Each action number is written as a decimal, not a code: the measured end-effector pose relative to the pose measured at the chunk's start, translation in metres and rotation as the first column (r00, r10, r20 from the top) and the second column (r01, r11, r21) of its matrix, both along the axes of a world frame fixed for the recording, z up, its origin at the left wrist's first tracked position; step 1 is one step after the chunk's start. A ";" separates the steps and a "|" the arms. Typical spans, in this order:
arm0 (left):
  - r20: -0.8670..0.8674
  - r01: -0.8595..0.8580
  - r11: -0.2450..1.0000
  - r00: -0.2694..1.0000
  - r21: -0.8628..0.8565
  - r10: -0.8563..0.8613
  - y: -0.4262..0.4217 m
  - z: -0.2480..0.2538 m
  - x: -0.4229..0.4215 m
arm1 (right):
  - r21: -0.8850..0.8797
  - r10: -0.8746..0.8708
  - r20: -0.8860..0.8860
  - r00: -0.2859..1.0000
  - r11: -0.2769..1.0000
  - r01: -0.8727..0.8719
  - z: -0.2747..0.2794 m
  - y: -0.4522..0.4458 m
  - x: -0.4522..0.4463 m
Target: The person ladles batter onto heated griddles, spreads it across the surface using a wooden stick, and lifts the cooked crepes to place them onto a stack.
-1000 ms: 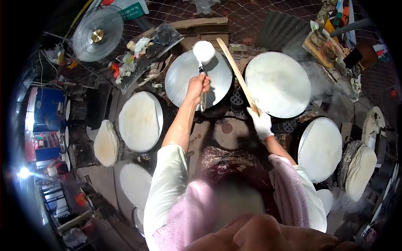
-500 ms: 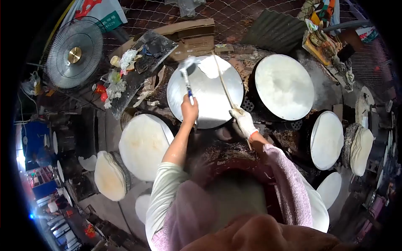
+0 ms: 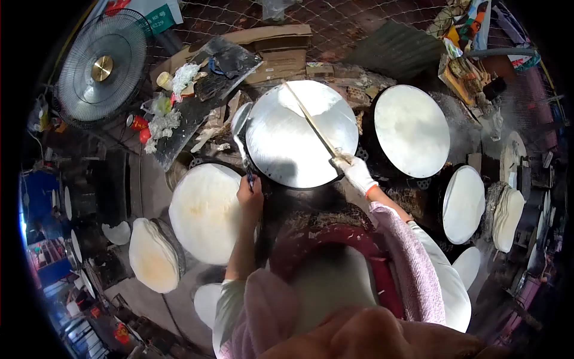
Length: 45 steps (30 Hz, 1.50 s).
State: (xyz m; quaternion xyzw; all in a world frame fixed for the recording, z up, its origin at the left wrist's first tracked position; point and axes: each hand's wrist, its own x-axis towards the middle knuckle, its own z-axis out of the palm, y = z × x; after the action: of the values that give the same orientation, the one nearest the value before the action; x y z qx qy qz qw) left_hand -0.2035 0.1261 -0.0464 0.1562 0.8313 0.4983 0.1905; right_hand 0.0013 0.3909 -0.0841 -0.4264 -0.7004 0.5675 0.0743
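My left hand (image 3: 250, 200) is closed around the handle of a metal ladle (image 3: 241, 118), whose bowl is beside the left rim of the middle round griddle (image 3: 284, 146). A white glove covers my right hand (image 3: 357, 173), which grips a long thin wooden stick (image 3: 311, 122). The stick slants across the griddle, its far end near the top rim. A bright white patch, apparently batter (image 3: 320, 94), covers the upper part of the plate. Just left of my left hand lies a round flatbread (image 3: 206, 212) on another round surface.
A second round griddle (image 3: 412, 131) with a pale layer stands right, and another round plate (image 3: 464, 204) below it. Stacks of flatbreads (image 3: 154, 257) lie at left and right. A fan (image 3: 103, 69) stands upper left, near a dark board (image 3: 191, 107) with litter. A maroon rim (image 3: 353, 236) is close in front.
My left hand has drawn the ladle left and down, from above the griddle to beside its rim. The stick's far end has swung left across the white patch. The view has shifted slightly.
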 end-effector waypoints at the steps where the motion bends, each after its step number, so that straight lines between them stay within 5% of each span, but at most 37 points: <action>1: -0.038 -0.013 1.000 0.999 -0.027 0.012 -0.008 0.003 0.006 | 0.112 0.045 0.051 0.998 0.992 -0.050 0.010 0.005 0.004; 2: -0.155 -0.022 1.000 0.988 0.010 0.023 -0.016 -0.004 0.010 | 0.116 0.047 0.168 0.985 0.991 -0.068 0.054 0.013 0.005; 3: -0.129 -0.056 0.998 0.990 0.023 0.058 -0.024 -0.003 0.016 | 0.310 -0.018 0.082 0.996 0.951 -0.008 0.008 0.032 0.025; 5: -0.077 -0.130 0.990 0.988 0.046 0.134 -0.034 -0.001 0.026 | 0.112 -0.158 -0.121 0.980 0.979 0.171 -0.042 0.058 0.041; 6: 0.115 -0.154 0.988 0.982 0.001 0.153 -0.025 0.040 0.035 | 0.045 -0.040 0.006 0.999 0.998 0.040 -0.028 0.059 0.037; 7: 0.087 -0.155 0.988 0.984 0.016 0.153 -0.026 0.041 0.038 | -0.076 -0.011 -0.146 0.989 0.997 0.000 -0.025 0.047 0.024; 9: 0.038 -0.162 0.985 0.986 0.053 0.161 -0.027 0.039 0.048 | -0.439 0.024 -0.009 1.000 0.898 -0.025 -0.006 0.032 0.000; 10: -0.012 -0.174 0.984 0.985 0.043 0.174 -0.033 0.026 0.051 | -0.382 0.029 -0.129 0.991 0.921 -0.077 -0.004 0.024 -0.009; 13: -0.049 -0.248 0.968 0.967 0.046 0.250 -0.036 0.019 0.058 | -0.025 0.248 0.048 0.968 0.969 -0.247 0.013 0.042 -0.002; 14: 0.017 -0.306 0.950 0.952 0.065 0.305 -0.030 0.034 0.066 | 0.032 0.235 0.090 0.968 0.971 -0.239 0.027 0.056 0.005; 15: 0.082 -0.368 0.926 0.929 0.082 0.362 -0.023 0.048 0.072 | 0.027 0.183 -0.111 0.977 0.983 -0.181 -0.017 0.083 0.018; 17: 0.089 -0.381 0.914 0.924 0.140 0.371 -0.023 0.051 0.079 | 0.102 0.029 -0.128 0.991 0.995 -0.016 -0.041 0.114 0.025; 21: 0.108 -0.338 0.937 0.938 0.091 0.328 -0.012 0.050 0.082 | -0.391 0.203 -0.052 0.978 0.897 -0.207 -0.021 0.091 -0.014; 22: 0.134 -0.319 0.947 0.941 0.039 0.312 -0.012 0.053 0.082 | -0.399 0.211 -0.059 0.976 0.891 -0.217 0.005 0.077 -0.023; 24: 0.162 -0.307 0.952 0.940 0.016 0.300 -0.007 0.060 0.085 | -0.266 0.313 -0.047 0.948 0.911 -0.314 -0.010 0.078 -0.023; 27: 0.150 -0.368 0.895 0.929 0.254 0.339 0.002 0.081 0.092 | -0.087 0.379 -0.061 0.923 0.920 -0.383 0.001 0.120 -0.013; 28: 0.083 -0.335 0.897 0.942 0.289 0.325 0.005 0.088 0.093 | -0.130 0.303 -0.174 0.937 0.936 -0.327 0.000 0.135 -0.014; 29: 0.061 -0.348 0.884 0.936 0.314 0.347 0.011 0.091 0.092 | 0.008 0.229 -0.178 0.957 0.973 -0.231 -0.037 0.156 -0.015; 34: -0.049 -0.297 0.953 0.953 0.060 0.300 0.018 0.063 0.084 | -0.424 0.415 -0.047 0.908 0.815 -0.394 0.004 0.127 -0.042; 35: -0.146 -0.284 0.956 0.951 -0.071 0.271 0.014 0.056 0.084 | -0.435 0.431 -0.003 0.902 0.812 -0.389 0.018 0.119 -0.042; 37: -0.135 -0.326 0.942 0.940 -0.073 0.315 0.010 0.041 0.093 | -0.385 0.498 -0.009 0.867 0.799 -0.463 0.011 0.127 -0.037; 40: -0.150 -0.380 0.918 0.920 -0.113 0.362 0.004 0.044 0.102 | -0.063 0.591 -0.043 0.805 0.803 -0.593 0.013 0.178 -0.044; 41: -0.157 -0.397 0.908 0.913 -0.132 0.376 0.004 0.047 0.105 | 0.007 0.464 -0.113 0.878 0.884 -0.467 -0.006 0.188 -0.051; 45: -0.054 -0.469 0.853 0.881 -0.226 0.470 0.002 0.050 0.117 | -0.392 0.590 -0.123 0.798 0.710 -0.586 -0.016 0.188 -0.069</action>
State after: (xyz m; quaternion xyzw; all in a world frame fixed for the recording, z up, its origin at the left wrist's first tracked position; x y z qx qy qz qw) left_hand -0.0865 0.1279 0.0033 -0.0756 0.8964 0.4290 0.0816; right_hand -0.0675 0.5793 -0.1006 -0.1903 -0.6644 0.6929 -0.2053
